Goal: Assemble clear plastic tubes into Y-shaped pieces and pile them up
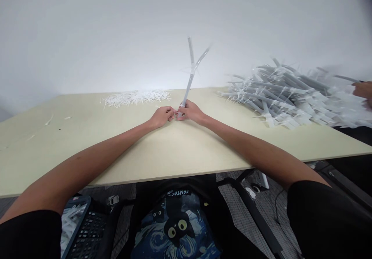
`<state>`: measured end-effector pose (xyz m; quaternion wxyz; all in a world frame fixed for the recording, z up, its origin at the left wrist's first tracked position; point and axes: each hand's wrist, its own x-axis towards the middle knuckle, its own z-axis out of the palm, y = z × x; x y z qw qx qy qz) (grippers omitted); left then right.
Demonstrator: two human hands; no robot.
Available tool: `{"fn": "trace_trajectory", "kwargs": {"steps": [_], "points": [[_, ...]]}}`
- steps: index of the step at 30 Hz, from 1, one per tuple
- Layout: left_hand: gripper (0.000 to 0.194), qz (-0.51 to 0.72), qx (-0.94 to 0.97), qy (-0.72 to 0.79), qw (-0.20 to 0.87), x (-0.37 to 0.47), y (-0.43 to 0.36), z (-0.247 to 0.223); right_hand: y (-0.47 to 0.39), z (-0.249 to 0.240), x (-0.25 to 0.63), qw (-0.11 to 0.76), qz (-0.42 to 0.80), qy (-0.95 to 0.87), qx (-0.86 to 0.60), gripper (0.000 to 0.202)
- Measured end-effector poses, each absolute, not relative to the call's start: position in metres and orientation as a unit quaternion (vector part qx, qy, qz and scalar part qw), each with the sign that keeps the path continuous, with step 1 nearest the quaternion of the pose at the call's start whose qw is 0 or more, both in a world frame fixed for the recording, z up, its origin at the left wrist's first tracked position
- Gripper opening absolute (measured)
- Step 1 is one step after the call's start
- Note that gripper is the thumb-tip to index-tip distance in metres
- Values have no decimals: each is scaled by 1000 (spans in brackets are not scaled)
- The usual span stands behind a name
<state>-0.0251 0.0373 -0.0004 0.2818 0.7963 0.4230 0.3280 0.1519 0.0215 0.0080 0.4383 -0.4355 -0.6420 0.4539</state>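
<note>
A Y-shaped piece of clear and grey plastic tubing (189,84) stands up from my right hand (191,112), whose fingers are closed around its lower end. Two branches fork upward from a white joint, with thin strands sticking out there. Right beside that lower end, my left hand (162,116) is closed in a pinch. Whatever lies between its fingertips is too small to make out. Both hands are just above the middle of the pale wooden table (174,150), nearly touching each other.
Thin white plastic strips lie in a pile (138,97) at the back left. On the right is a large heap of similar tubing (279,92), with another person's hand (363,90) at its far side. A dark basket (87,224) holding white pieces stands below the table at left.
</note>
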Motion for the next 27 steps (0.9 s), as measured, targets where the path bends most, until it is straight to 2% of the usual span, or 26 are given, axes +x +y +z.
{"fn": "trace_trajectory", "kwargs": {"steps": [13,19,27], "points": [[30,332,788,426,294,-26,36,0,18,13,153,417,491,-632,-430,20],[27,335,782,431,301,-26,36,0,17,13,152,423,497,-625,-428,30],[26,359,755,386,390,-28,35,-1,19,10,154,422,481,-633,-435,31]]}}
